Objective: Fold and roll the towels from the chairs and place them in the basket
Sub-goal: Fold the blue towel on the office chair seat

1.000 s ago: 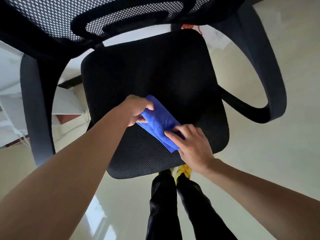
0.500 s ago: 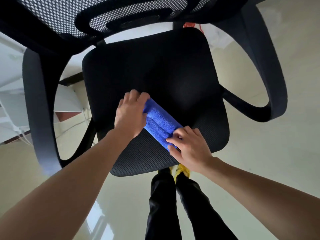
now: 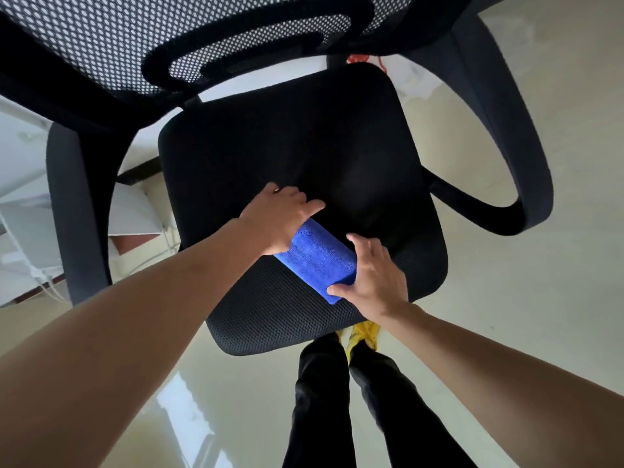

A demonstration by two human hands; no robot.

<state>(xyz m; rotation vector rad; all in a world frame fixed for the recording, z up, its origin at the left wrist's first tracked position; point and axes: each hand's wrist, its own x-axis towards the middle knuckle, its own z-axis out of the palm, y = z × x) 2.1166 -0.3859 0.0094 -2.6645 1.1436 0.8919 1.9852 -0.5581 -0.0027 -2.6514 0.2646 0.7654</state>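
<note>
- Where the black chair seat (image 3: pixel 304 146) fills the middle of the frame, the blue towel (image 3: pixel 317 261) lies on it as a thick roll, slanting from upper left to lower right.
- The left hand (image 3: pixel 280 221) comes in from the lower left on a long bare forearm and rests palm-down on the roll's upper end, fingers loosely straight and slightly apart, the forefinger stretched out over the seat.
- The right hand (image 3: pixel 374 278) reaches in from the lower right and brackets the roll's lower end: thumb against the near corner, the other fingers spread and nearly straight along the far side.
- The towel is plush with fine ribbing; the seat is a woven mesh fabric with rounded corners.
- The backrest (image 3: pixel 135 45), at the top of the frame, is perforated mesh on a black frame.
- Curved, smooth armrests (image 3: pixel 506 130) loop at either side over a glossy pale floor (image 3: pixel 540 332).
</note>
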